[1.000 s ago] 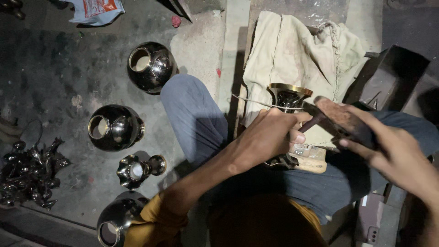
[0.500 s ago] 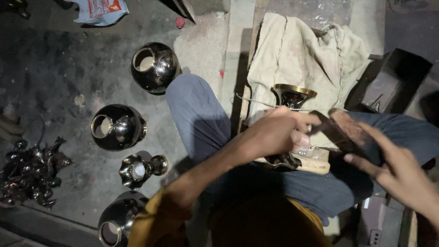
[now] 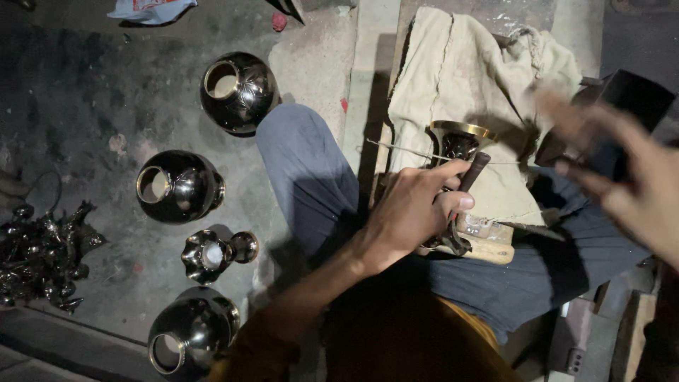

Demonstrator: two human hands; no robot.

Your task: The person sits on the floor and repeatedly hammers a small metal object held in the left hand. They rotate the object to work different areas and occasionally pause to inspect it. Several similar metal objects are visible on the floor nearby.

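On the floor at far left lie dark metal scraps (image 3: pixel 39 251) and three round pots (image 3: pixel 177 185). Mid-frame, the left hand (image 3: pixel 414 212) is clenched around a dark tool handle (image 3: pixel 472 172) against a brass goblet (image 3: pixel 458 141) braced on a wooden block (image 3: pixel 488 244) over the lap; a firm, steady grip should stop slipping. Rightmost, the right hand (image 3: pixel 622 184) hangs blurred, fingers spread, holding nothing.

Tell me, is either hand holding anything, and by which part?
The left hand grips a dark metal goblet-shaped piece around its stem, below the brass-rimmed cup. The right hand is blurred, open, holding nothing.
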